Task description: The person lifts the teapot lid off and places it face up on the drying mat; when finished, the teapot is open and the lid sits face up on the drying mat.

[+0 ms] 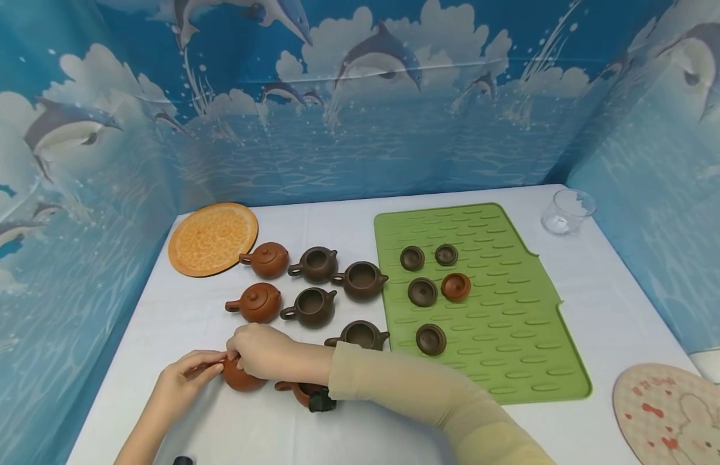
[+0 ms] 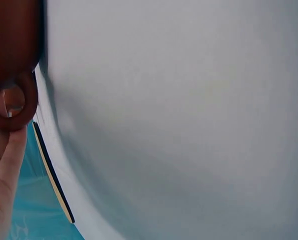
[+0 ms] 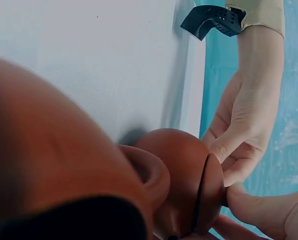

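Note:
A reddish-brown teapot [image 1: 239, 380] stands at the front left of the white table. My left hand [image 1: 179, 382] pinches its ring handle [image 2: 26, 112] from the left. Above it my right hand [image 1: 261, 350] pinches the knob of the teapot's lid [image 3: 211, 192], its thumb [image 3: 249, 204] against the knob. The lid sits on the pot's mouth, with a dark seam showing between them. Just to the right is a lidless reddish teapot [image 1: 285, 386], partly behind my right wrist; it looms large in the right wrist view.
Two lidded reddish teapots [image 1: 258, 302] and several lidless dark teapots [image 1: 314, 307] stand behind my hands. Several loose lids [image 1: 422, 292] lie on a green mat [image 1: 511, 323]. An orange round mat [image 1: 211, 239], a clear glass [image 1: 567, 210] and a rabbit-patterned mat [image 1: 656, 394] lie farther out.

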{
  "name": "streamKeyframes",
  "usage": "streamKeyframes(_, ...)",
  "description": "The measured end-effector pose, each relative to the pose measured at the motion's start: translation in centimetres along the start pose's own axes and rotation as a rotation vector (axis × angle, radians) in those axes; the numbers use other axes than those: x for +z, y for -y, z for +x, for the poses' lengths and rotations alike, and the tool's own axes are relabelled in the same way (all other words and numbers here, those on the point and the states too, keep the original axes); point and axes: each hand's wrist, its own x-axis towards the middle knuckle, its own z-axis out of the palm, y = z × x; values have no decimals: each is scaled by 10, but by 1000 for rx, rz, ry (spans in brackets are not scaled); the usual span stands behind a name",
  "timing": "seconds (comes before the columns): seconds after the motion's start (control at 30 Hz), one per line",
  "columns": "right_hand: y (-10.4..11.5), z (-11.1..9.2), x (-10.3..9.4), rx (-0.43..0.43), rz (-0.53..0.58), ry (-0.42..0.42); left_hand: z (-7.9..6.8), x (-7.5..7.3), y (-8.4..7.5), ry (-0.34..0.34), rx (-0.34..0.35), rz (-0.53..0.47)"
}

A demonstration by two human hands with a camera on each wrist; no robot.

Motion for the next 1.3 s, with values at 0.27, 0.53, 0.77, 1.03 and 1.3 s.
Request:
streamKeyframes(0.27,-5,-11,-5,14,171,-61,3,-1,0,9,-14,21)
streamKeyframes(0.53,-39,-49,-29,96,553,-113,-1,0,1,10,-30,4)
streamKeyframes(0.77,-104,-119,-46,224,1105,-158,1,0,-1,-3,-13,2)
streamKeyframes(1.03,-165,-209,-42,293,1386,-304,0,-1,-2,-25,2,26)
streamKeyframes(1.3,-205,-279,-24,318,1536,-433,-3,4,-2,-35,-27,6)
